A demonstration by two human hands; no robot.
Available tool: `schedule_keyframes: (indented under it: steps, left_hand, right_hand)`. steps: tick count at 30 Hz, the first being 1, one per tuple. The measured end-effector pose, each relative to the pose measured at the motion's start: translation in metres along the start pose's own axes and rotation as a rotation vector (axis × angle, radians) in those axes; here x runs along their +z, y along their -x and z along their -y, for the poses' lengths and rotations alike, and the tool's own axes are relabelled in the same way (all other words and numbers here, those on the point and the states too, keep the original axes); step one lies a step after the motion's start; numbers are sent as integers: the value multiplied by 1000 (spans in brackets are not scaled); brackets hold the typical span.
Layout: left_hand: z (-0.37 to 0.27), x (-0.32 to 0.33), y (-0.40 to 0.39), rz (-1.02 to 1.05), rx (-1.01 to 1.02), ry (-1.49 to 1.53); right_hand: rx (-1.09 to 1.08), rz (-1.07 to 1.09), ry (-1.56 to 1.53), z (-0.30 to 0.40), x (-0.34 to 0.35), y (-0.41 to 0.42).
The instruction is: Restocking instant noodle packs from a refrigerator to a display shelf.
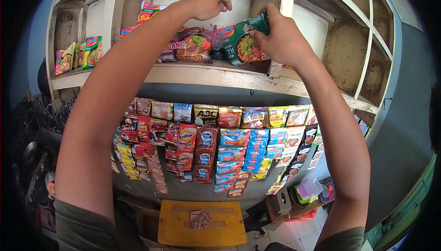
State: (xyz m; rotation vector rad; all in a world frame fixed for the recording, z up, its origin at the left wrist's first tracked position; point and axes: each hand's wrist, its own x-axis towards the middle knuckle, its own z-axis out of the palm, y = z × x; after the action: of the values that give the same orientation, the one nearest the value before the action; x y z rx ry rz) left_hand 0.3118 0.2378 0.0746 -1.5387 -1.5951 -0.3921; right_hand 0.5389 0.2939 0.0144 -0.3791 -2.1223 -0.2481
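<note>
My right hand (282, 35) grips the top right corner of a green instant noodle packet (244, 41), which stands tilted on the white wooden shelf (213, 73). My left hand (206, 3) is raised in front of the shelf's back panel with its fingers curled and nothing visible in it. Below it a purple noodle packet (194, 46) rests on the shelf, with another dark packet partly hidden between it and the green one. Behind my left forearm, red and yellow noodle packets (148, 11) show in part.
More noodle packets (92, 52) stand in the left compartment. Strips of drink sachets (232, 146) hang under the shelf. Lower down are a yellow stool (203, 239) with a checked cloth (200, 219) on it, and plastic containers (308, 189) on a wooden bench at the right.
</note>
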Motion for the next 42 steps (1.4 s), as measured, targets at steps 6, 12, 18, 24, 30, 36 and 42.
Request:
schedule_keyframes:
  steps: [6,12,18,24,30,36,42]
  left_hand:
    - [-4,-23,49,-219,148,-16]
    - [5,-32,91,-304,260,-187]
    - [12,-34,114,-254,256,-213]
    - [14,-27,130,-239,275,-173]
    - [12,-23,138,-262,272,-134]
    - [7,-17,142,-276,284,-113]
    - [-2,-15,139,-142,184,-53]
  right_hand:
    - [24,-65,80,-17,33,-22]
    - [46,58,162,-2,41,-34]
    - [-146,-6,687,3,40,-42]
    - [19,170,525,0,46,-49]
    - [102,289,511,-3,64,-39]
    - [-353,-43,624,2,59,-17]
    - [-174,235,469,-5,57,-18]
